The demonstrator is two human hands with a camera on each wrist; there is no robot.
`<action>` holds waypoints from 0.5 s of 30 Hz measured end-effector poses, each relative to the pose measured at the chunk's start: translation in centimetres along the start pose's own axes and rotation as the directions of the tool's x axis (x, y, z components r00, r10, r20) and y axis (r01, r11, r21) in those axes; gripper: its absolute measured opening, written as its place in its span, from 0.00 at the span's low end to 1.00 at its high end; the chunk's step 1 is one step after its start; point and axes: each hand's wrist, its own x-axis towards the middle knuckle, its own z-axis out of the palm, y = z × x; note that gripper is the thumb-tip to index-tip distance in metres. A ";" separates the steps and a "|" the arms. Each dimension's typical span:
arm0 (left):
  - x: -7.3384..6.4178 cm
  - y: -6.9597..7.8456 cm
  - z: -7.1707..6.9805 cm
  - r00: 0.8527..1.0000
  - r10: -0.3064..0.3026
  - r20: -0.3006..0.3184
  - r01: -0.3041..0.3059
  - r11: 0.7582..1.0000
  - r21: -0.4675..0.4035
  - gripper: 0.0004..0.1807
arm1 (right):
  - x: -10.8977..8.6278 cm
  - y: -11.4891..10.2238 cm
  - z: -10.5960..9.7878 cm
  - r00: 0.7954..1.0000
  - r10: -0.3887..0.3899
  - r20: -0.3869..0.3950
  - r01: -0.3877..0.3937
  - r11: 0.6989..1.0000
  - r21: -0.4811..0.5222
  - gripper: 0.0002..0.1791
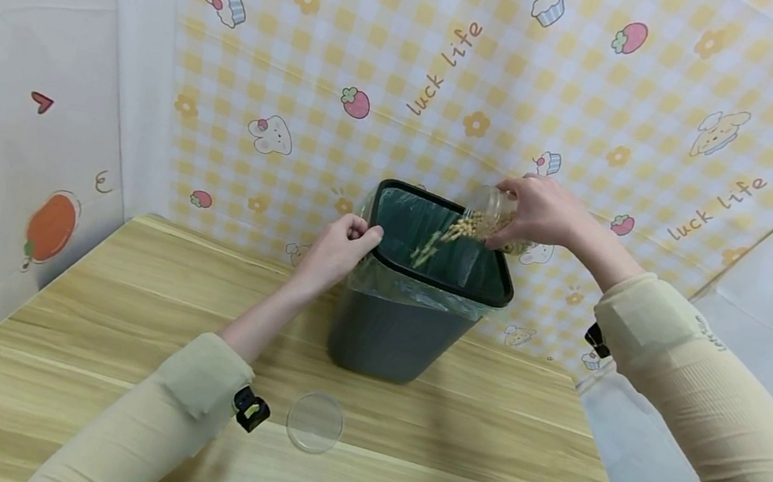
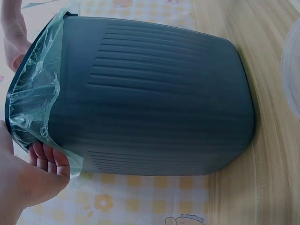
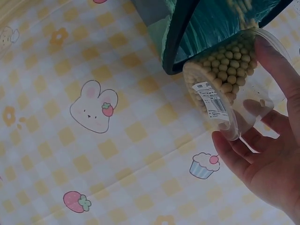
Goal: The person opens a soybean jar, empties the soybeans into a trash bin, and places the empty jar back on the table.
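Note:
A grey trash can (image 1: 379,333) with a black rim stands upright on the table, lined with a thin green plastic bag (image 2: 37,89) folded over its edge. My left hand (image 1: 335,254) grips the rim at the can's left side, fingers curled over the bag outside. My right hand (image 1: 546,211) holds a clear plastic jar (image 3: 213,101) tipped sideways over the can's right rim. Round, pale yellow beans (image 3: 229,70) fill part of the jar, and a stream of them falls from its mouth into the can. The jar's base carries a white barcode label.
A clear round lid (image 1: 315,424) lies on the wood-grain table (image 1: 476,441) in front of the can. Close behind the can hangs a yellow checked cloth (image 1: 244,84) with cartoon prints. White sheeting (image 1: 12,114) borders the left side.

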 end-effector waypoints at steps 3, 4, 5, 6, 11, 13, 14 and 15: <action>0.0 0.0 0.0 1.000 0.006 -0.001 -0.006 1.000 -0.008 0.22 | 0.0 0.0 0.0 1.000 -0.005 -0.002 0.005 1.000 -0.001 0.49; 0.0 0.0 0.0 1.000 0.007 -0.002 -0.007 1.000 -0.009 0.22 | 0.0 0.0 -0.1 1.000 -0.007 -0.003 0.007 1.000 -0.003 0.49; 0.0 0.0 0.0 1.000 0.009 -0.002 -0.009 1.000 -0.011 0.22 | 0.0 -0.1 -0.1 1.000 -0.009 -0.003 0.009 1.000 -0.006 0.49; 0.0 0.0 0.0 1.000 0.010 -0.002 -0.010 1.000 -0.015 0.22 | 0.0 -0.1 -0.1 1.000 -0.010 -0.003 0.010 1.000 -0.009 0.49; 0.0 0.0 0.0 1.000 0.012 0.000 -0.012 1.000 -0.023 0.22 | 0.0 -0.2 0.0 1.000 -0.009 -0.003 0.008 0.999 -0.033 0.50; 0.0 -0.1 0.0 1.000 0.011 0.000 -0.011 1.000 -0.023 0.21 | -0.1 -0.3 0.0 1.000 -0.007 -0.004 0.007 0.999 -0.036 0.50; 0.0 -0.1 0.0 1.000 0.010 0.000 -0.010 1.000 -0.024 0.21 | -0.1 -0.4 0.0 1.000 -0.008 -0.004 0.008 0.999 -0.036 0.50; 0.0 -0.1 0.0 1.000 0.010 -0.001 -0.010 1.000 -0.023 0.21 | -0.1 -0.4 0.1 1.000 -0.008 -0.003 0.008 0.999 -0.037 0.50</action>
